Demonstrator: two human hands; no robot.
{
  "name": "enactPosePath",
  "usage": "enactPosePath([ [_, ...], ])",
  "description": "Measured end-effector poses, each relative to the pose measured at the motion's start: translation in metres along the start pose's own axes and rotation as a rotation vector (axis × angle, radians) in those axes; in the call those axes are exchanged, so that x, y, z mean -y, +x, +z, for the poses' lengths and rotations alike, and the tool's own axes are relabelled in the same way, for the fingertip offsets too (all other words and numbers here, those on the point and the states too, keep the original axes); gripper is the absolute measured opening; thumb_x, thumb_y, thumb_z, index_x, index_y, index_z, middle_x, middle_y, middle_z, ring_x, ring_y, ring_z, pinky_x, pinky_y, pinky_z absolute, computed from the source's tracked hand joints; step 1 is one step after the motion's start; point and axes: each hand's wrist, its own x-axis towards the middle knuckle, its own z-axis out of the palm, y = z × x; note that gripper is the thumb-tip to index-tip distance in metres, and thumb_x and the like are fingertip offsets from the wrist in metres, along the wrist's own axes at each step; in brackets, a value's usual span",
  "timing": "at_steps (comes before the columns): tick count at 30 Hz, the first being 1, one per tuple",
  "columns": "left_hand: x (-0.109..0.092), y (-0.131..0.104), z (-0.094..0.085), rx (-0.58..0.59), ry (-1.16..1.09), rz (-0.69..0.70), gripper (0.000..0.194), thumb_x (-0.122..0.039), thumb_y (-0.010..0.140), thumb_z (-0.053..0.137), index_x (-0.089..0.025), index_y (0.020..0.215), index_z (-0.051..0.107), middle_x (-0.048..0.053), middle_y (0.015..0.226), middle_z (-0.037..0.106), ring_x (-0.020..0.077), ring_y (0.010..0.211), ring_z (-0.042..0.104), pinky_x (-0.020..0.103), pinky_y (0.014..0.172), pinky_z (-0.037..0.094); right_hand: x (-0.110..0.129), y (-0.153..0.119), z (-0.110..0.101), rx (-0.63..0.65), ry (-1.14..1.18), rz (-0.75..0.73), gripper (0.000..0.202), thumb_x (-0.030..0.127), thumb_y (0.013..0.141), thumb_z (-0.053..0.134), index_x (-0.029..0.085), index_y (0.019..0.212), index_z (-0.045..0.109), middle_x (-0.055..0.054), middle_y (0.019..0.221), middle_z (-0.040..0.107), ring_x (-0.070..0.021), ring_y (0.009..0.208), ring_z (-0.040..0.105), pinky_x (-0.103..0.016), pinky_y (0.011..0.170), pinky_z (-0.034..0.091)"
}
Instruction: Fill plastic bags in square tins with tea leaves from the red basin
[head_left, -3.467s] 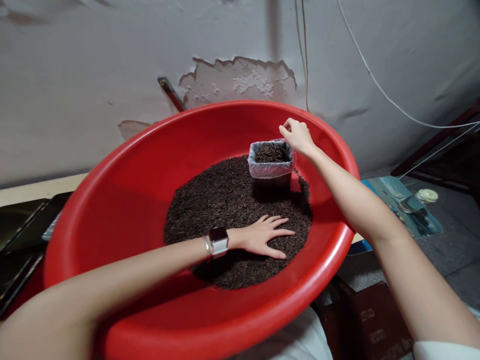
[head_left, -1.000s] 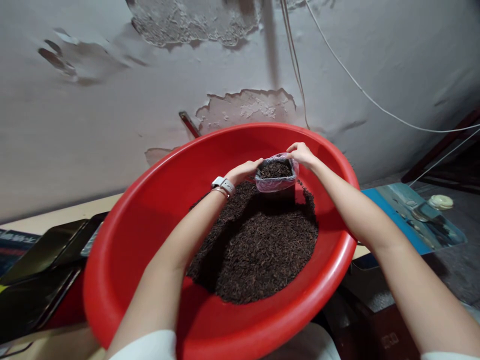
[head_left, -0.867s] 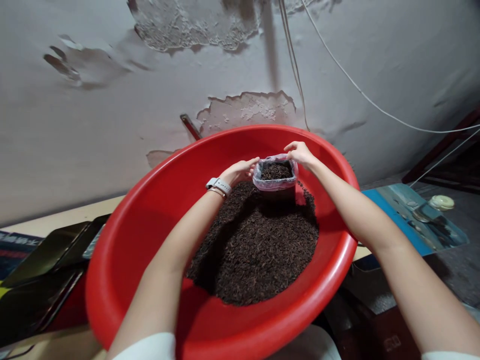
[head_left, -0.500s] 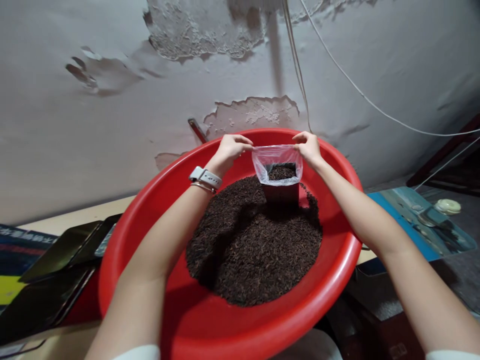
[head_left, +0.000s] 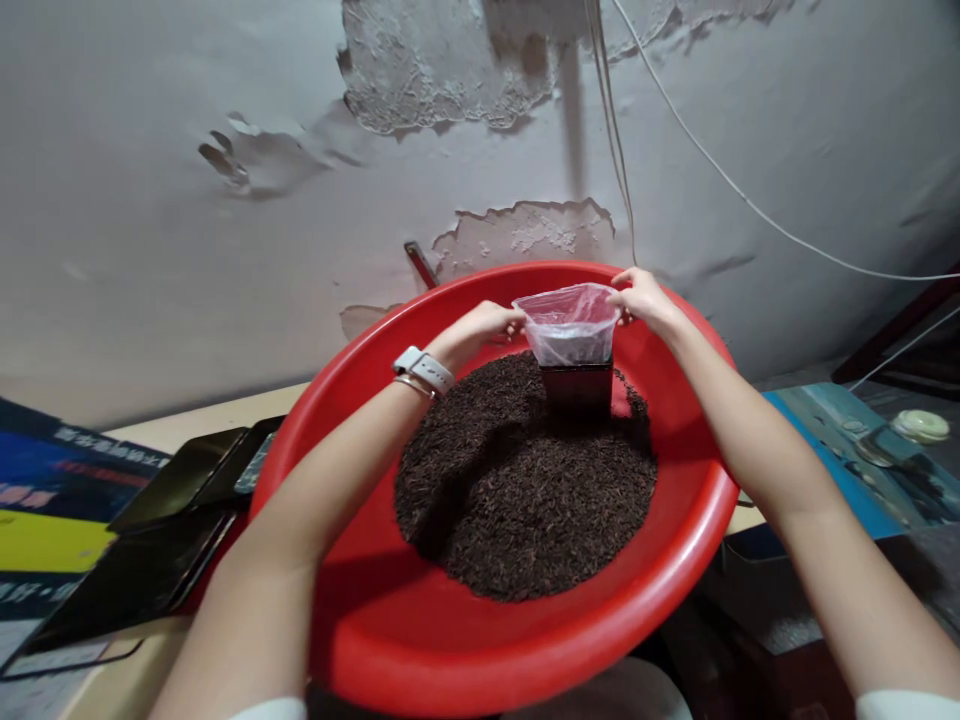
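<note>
A dark square box (head_left: 576,390) stands upright in a large red basin (head_left: 480,665), on the heap of dark loose tea leaves (head_left: 525,500). Out of its top rises a clear plastic bag (head_left: 568,330), its mouth held wide. My left hand (head_left: 486,326) pinches the bag's left rim between thumb and fingers. On the right, my right hand (head_left: 641,297) pinches the opposite rim. The bag's near side hides what lies inside the box.
Shiny dark trays (head_left: 172,500) lie left of the basin beside a printed blue and yellow sheet (head_left: 52,540). A blue printed board (head_left: 832,450) is at the right. Behind stands a peeling wall (head_left: 262,250) with hanging cables (head_left: 611,120).
The bag's rim has been pulled up higher out of the box, and the tea inside no longer shows. My left hand has come slightly lower. The view has shifted left.
</note>
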Motion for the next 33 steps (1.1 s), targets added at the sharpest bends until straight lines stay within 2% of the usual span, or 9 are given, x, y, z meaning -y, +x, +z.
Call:
enactPosePath([
  [5,-0.016,-0.002,-0.012,-0.117,-0.156,-0.016,0.017,-0.026,0.063,0.064,-0.016,0.052,0.056,0.002,0.056,0.055,0.0120,0.056,0.049,0.028,0.059,0.041,0.007,0.011,-0.009,-0.342,0.094,-0.224,0.043,0.021,0.085,0.042,0.016,0.127,0.046,-0.005,0.079,0.066,-0.0167,0.066,0.064,-0.034,0.067,0.053],
  [9,-0.016,0.001,-0.005,-0.219,-0.212,0.002,0.023,-0.034,0.070,0.061,-0.018,0.058,0.051,0.002,0.059,0.054,0.0125,0.056,0.048,0.027,0.057,0.039,0.004,0.014,-0.014,-0.434,0.008,-0.188,0.041,0.037,0.089,0.039,0.018,0.125,0.047,-0.008,0.088,0.065,-0.0195,0.076,0.065,-0.035,0.071,0.051],
  [11,-0.015,0.006,-0.001,-0.245,-0.179,-0.063,0.026,-0.039,0.071,0.063,-0.019,0.061,0.051,0.003,0.062,0.056,0.0138,0.057,0.049,0.027,0.055,0.040,0.001,0.011,-0.012,-0.361,-0.100,-0.132,0.043,0.043,0.086,0.048,0.016,0.120,0.050,-0.011,0.093,0.065,-0.0222,0.080,0.064,-0.039,0.073,0.051],
  [15,-0.012,0.019,0.000,-0.014,0.009,-0.156,0.024,-0.034,0.066,0.069,-0.018,0.057,0.054,0.005,0.057,0.057,0.0180,0.059,0.055,0.031,0.058,0.042,-0.001,0.003,-0.004,-0.074,-0.311,-0.105,0.037,0.026,0.078,0.062,0.013,0.112,0.056,-0.012,0.090,0.065,-0.0244,0.081,0.063,-0.041,0.078,0.050],
  [17,-0.011,0.023,-0.004,-0.040,0.118,-0.092,0.022,-0.029,0.066,0.068,-0.019,0.052,0.054,0.003,0.049,0.052,0.0196,0.059,0.056,0.032,0.061,0.042,0.000,0.001,-0.002,-0.128,-0.329,-0.225,0.034,0.019,0.080,0.056,0.015,0.114,0.056,-0.008,0.084,0.065,-0.0229,0.084,0.062,-0.039,0.084,0.048],
  [21,-0.006,0.023,-0.013,-0.274,0.176,0.053,0.020,-0.027,0.069,0.061,-0.019,0.051,0.055,0.004,0.046,0.050,0.0214,0.064,0.056,0.033,0.066,0.044,0.002,0.001,0.000,-0.305,-0.284,-0.304,0.035,0.026,0.091,0.041,0.020,0.125,0.049,-0.004,0.084,0.065,-0.0205,0.086,0.061,-0.040,0.089,0.045],
  [27,-0.006,0.014,-0.010,-0.196,0.154,0.003,0.020,-0.030,0.071,0.063,-0.017,0.058,0.056,0.005,0.055,0.055,0.0189,0.062,0.054,0.032,0.064,0.043,0.005,-0.002,-0.005,-0.342,-0.270,-0.244,0.035,0.034,0.088,0.049,0.017,0.119,0.049,-0.008,0.090,0.065,-0.0241,0.093,0.062,-0.043,0.092,0.044],
  [31,-0.012,0.012,-0.005,-0.282,0.183,0.251,0.028,-0.041,0.076,0.064,-0.016,0.090,0.064,0.010,0.094,0.067,0.0240,0.090,0.058,0.035,0.082,0.044,0.012,-0.014,-0.010,-0.041,-0.328,0.006,0.065,0.032,0.069,0.074,0.013,0.123,0.043,-0.010,0.083,0.065,-0.0278,0.078,0.064,-0.046,0.075,0.051],
  [33,-0.013,0.012,-0.002,-0.134,0.252,0.447,0.037,-0.043,0.076,0.066,-0.020,0.105,0.062,0.008,0.111,0.065,0.0248,0.104,0.055,0.036,0.091,0.040,0.014,-0.017,-0.010,0.152,-0.310,0.072,0.068,0.017,0.065,0.074,0.013,0.125,0.041,-0.006,0.075,0.063,-0.0243,0.066,0.062,-0.042,0.066,0.052],
])
